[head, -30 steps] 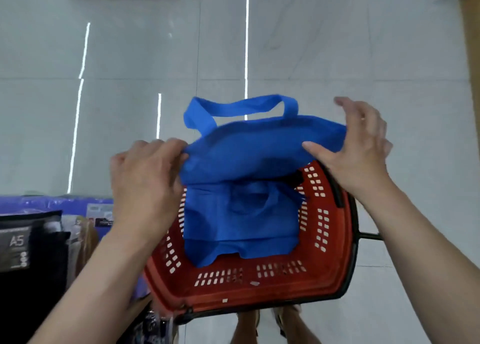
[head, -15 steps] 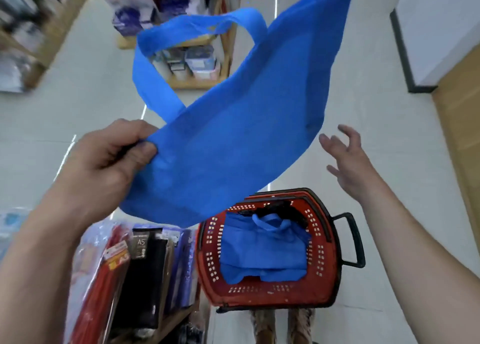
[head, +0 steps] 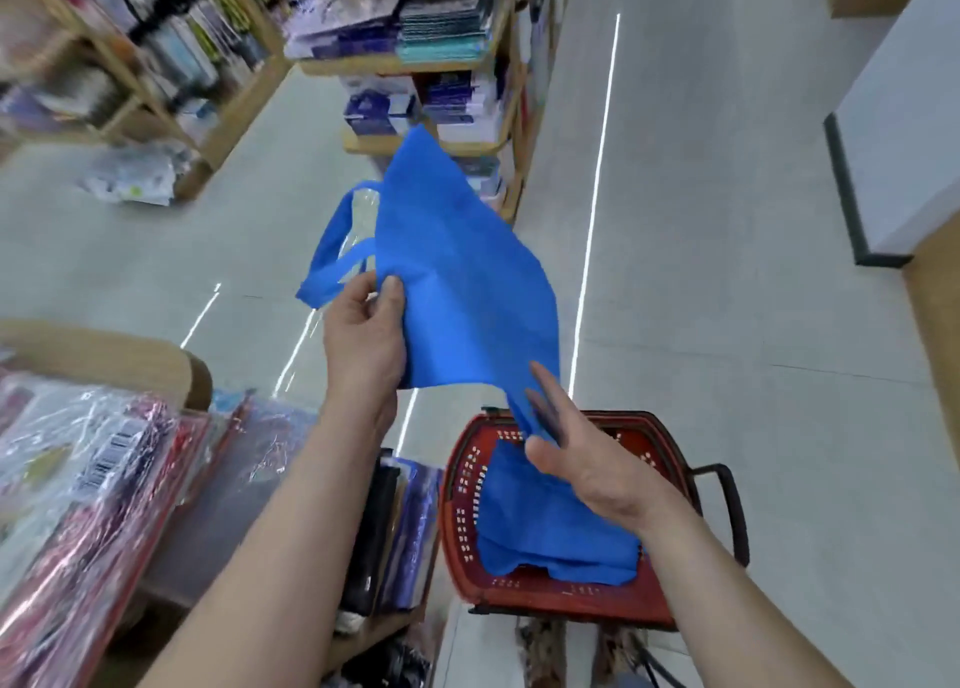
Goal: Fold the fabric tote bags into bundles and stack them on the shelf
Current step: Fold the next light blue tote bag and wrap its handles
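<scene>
From the head view, we are holding one blue tote bag (head: pixel 457 272) up in the air over the floor. Our left hand (head: pixel 363 339) is pinching its edge just below the handles. Our right hand (head: pixel 582 459), blurred, is laying straight fingers against the lower corner; we cannot tell whether it is clamping. Below it, the red basket (head: pixel 457 479) is holding more blue bags (head: pixel 540 526).

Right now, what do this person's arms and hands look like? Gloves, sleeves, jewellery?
Both the left hand and the right hand are bare: no gloves, and no rings that I can see. The left forearm and right forearm are uncovered as far as the picture's lower edge, so no sleeve shows. No watch or bracelet at either wrist.
</scene>
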`<control>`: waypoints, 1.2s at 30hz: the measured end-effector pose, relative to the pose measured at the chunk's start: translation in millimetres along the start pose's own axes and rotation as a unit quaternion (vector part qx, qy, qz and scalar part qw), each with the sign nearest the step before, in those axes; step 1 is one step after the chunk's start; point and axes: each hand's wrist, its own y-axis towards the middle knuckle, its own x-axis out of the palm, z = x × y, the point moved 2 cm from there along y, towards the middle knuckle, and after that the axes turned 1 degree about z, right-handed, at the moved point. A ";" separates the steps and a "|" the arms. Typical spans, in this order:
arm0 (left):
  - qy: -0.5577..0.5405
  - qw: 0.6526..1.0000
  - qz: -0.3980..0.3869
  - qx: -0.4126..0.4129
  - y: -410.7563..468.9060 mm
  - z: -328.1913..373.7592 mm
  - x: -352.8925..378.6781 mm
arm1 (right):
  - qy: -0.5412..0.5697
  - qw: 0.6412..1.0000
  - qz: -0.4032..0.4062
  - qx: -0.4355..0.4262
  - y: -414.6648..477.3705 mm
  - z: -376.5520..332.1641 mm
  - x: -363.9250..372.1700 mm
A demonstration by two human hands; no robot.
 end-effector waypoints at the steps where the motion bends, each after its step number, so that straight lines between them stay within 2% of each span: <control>1: -0.002 1.000 0.004 -0.021 0.6 -2.1 5.7 | -0.092 0.995 0.014 -0.035 -5.6 -3.2 4.5; 2: -0.016 0.999 -0.001 -0.046 0.7 -1.9 12.4 | -0.174 0.979 0.075 -0.073 -8.4 -7.7 5.6; 3: -0.043 0.996 -0.017 -0.073 0.3 0.7 18.8 | -0.220 0.955 0.170 -0.108 -8.6 -13.5 3.4; 4: -0.078 0.992 -0.043 -0.094 -1.5 4.8 24.1 | -0.224 0.930 0.262 -0.127 -9.6 -20.5 -0.1; 5: -0.110 0.985 -0.078 -0.111 -6.0 10.0 26.8 | -0.207 0.914 0.322 -0.135 -12.0 -29.1 -3.8; 7: -0.141 0.970 -0.168 -0.106 -23.4 21.0 20.2 | -0.171 0.910 0.354 -0.133 -15.2 -53.9 -11.3; 8: -0.109 0.967 -0.215 -0.078 -38.2 26.0 10.5 | -0.148 0.916 0.351 -0.124 -16.7 -67.2 -16.7; 10: 0.030 0.942 -0.334 -0.009 -81.6 26.6 -9.6 | -0.102 0.930 0.339 -0.102 -14.8 -87.4 -28.1; 11: 0.105 0.914 -0.392 0.010 -107.0 21.6 -15.1 | -0.078 0.936 0.332 -0.091 -12.9 -95.2 -31.9; 12: 0.185 0.890 -0.415 0.018 -130.9 14.6 -15.1 | -0.051 0.942 0.320 -0.081 -11.6 -102.5 -33.7; 13: 0.253 0.879 -0.402 0.037 -151.4 7.5 -10.8 | -0.018 0.948 0.309 -0.072 -11.5 -110.1 -33.0; 14: 0.301 0.883 -0.353 0.073 -167.3 1.6 -5.3 | 0.009 0.952 0.297 -0.069 -13.3 -117.5 -31.0; 15: 0.316 0.901 -0.276 0.108 -177.1 -1.9 -1.0 | 0.024 0.957 0.282 -0.068 -16.0 -123.4 -28.3; 17: 0.255 0.954 -0.101 0.119 -176.0 -2.2 -0.1 | 0.041 0.966 0.249 -0.061 -19.4 -127.0 -23.8; 18: 0.240 0.965 -0.028 0.102 -174.6 2.6 -5.1 | 0.036 0.972 0.225 -0.062 -21.7 -127.1 -23.2; 20: 0.265 0.958 0.044 0.099 -174.2 15.3 -18.1 | -0.003 0.979 0.194 -0.064 -31.3 -129.9 -22.1; 22: 0.339 0.932 0.077 0.103 -182.0 30.5 -34.6 | -0.102 0.974 0.163 -0.116 -43.3 -141.5 -24.7; 24: 0.402 0.906 0.090 0.096 -193.4 40.5 -52.9 | -0.222 0.955 0.028 -0.194 -59.0 -152.9 -16.3; 25: 0.417 0.900 0.091 0.087 -201.2 46.3 -62.3 | -0.313 0.924 -0.056 -0.214 -67.9 -155.3 -6.1; 26: 0.418 0.901 0.087 0.076 -211.4 52.8 -72.4 | -0.409 0.874 -0.117 -0.233 -73.9 -155.2 5.9; 27: 0.410 0.907 0.075 0.061 -222.5 59.0 -81.9 | -0.471 0.830 -0.144 -0.261 -77.5 -154.4 20.0; 28: 0.403 0.912 0.065 0.046 -234.9 63.3 -93.4 | -0.486 0.810 -0.145 -0.294 -77.7 -151.9 36.5; 30: 0.370 0.927 0.059 0.012 -263.0 67.9 -120.4 | -0.450 0.821 -0.147 -0.319 -80.1 -146.6 73.4; 33: 0.245 0.960 0.102 -0.087 -326.1 64.9 -173.1 | -0.402 0.844 -0.216 -0.281 -90.6 -143.3 123.5; 36: 0.217 0.947 0.123 -0.202 -420.3 40.1 -230.3 | -0.341 0.860 -0.306 -0.226 -108.5 -145.5 168.0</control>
